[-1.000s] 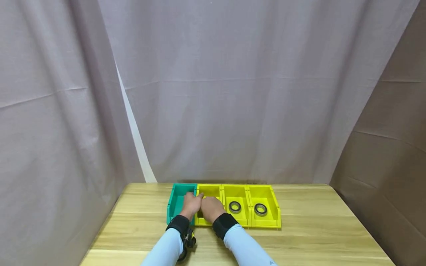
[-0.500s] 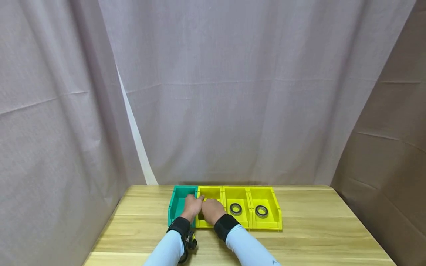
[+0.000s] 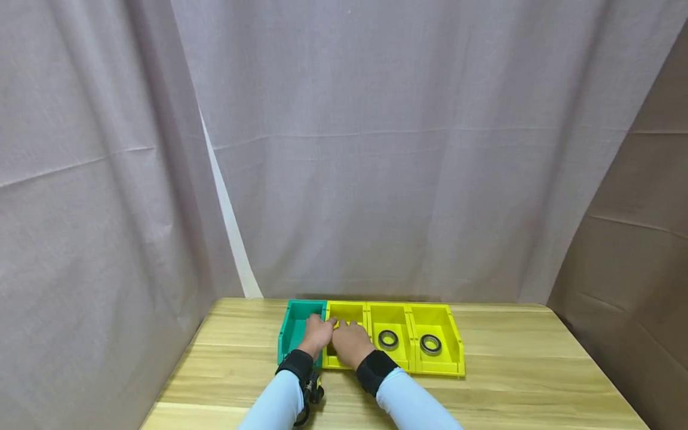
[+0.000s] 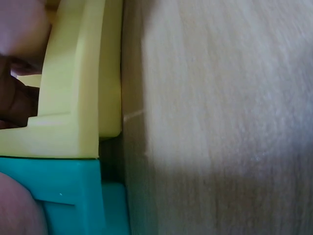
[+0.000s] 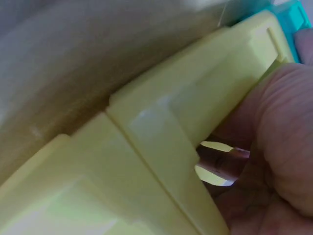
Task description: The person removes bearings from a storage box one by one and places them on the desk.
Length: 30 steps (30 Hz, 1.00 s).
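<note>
In the head view my left hand (image 3: 318, 333) reaches over the wall between the teal bin (image 3: 285, 331) and the leftmost yellow bin (image 3: 346, 307). My right hand (image 3: 352, 344) is down in that yellow bin, close beside the left hand. The right wrist view shows the right hand (image 5: 288, 132) bent inside the yellow bin's front wall (image 5: 225, 83), with shadowed fingers (image 5: 222, 161) deeper in. Part of the left hand (image 4: 17, 208) lies over the teal bin in the left wrist view. I cannot tell what the fingertips hold; hands and walls hide it.
Two more yellow bins adjoin on the right; a ball bearing (image 3: 388, 340) lies in the middle one and another bearing (image 3: 430, 344) in the rightmost. All stand on a wooden table (image 3: 510, 370). Grey curtain (image 3: 376, 179) hangs behind. A black device (image 3: 314, 391) is strapped under the left wrist.
The head view has shifted slightly, so the bins sit farther right in it. Both hands stay at the same bin; the right hand's finger knuckles now show more.
</note>
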Available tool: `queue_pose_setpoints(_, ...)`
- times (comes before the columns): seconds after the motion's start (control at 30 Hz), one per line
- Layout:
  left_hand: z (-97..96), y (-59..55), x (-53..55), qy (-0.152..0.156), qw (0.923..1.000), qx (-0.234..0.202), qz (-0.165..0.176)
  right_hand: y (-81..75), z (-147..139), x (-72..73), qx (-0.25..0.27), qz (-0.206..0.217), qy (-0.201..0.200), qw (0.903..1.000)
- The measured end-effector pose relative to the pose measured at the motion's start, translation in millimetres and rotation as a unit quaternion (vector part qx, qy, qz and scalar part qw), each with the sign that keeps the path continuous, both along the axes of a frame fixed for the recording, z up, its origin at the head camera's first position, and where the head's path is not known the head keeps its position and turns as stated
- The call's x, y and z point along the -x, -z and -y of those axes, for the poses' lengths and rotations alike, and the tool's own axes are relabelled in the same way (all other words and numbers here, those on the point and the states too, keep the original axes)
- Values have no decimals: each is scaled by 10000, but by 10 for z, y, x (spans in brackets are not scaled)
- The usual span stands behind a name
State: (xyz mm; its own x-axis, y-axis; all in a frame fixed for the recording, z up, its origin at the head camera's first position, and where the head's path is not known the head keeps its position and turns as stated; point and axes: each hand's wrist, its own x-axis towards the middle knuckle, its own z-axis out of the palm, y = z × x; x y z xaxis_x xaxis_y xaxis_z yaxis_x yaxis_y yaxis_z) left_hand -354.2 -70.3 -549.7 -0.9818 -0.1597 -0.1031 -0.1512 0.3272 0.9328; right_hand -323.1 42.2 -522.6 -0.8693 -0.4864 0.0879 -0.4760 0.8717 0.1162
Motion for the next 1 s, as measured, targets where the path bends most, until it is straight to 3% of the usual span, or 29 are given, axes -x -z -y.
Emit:
queue_pose_setpoints(0.23,37,9,5,54,9998,-21,-165,-53,-56,-138,-260,-505,-400,9976)
queue_pose_setpoints(0.37,73,25,24,70,9997,43,-216,-129,-78,-239,-232,-589,-593,9962)
queue_pose_setpoints(0.73,85,51,35,72,9999,-44,-83,-257,-170,-529,174,-431,-743,9961)
queue_pose_setpoints(1.0,36,6,10,200,9997,-84,-62,-270,-290,-731,739,156,-279,9968)
